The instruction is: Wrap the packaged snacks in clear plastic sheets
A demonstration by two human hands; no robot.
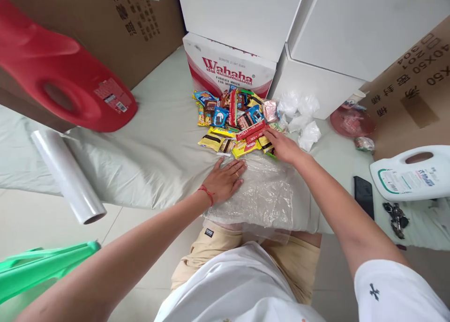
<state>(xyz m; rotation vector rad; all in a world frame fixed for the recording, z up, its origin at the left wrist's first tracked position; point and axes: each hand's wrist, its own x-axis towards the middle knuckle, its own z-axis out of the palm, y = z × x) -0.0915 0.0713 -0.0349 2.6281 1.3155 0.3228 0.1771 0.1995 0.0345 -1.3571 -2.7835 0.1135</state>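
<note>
My left hand (227, 180) lies flat with its fingers spread on a clear plastic bag (267, 195), which is spread over the cloth and hangs over the front edge. My right hand (282, 146) reaches to the near right side of a heap of wrapped snacks (220, 116). Its fingers are stretched out and touch the end of a red snack packet (255, 131); part of the fingertips blends with the wrappers. A yellow snack packet (245, 147) sits just ahead of the bag, between my two hands.
Behind the snacks stands a Wahaha carton (228, 69). Crumpled white plastic bags (298, 111) are to the right, then a red bowl (352, 122), a phone (363, 197), keys (397, 219) and a white jug (415, 174). Leftward are a red jug (87, 97) and a film roll (66, 174).
</note>
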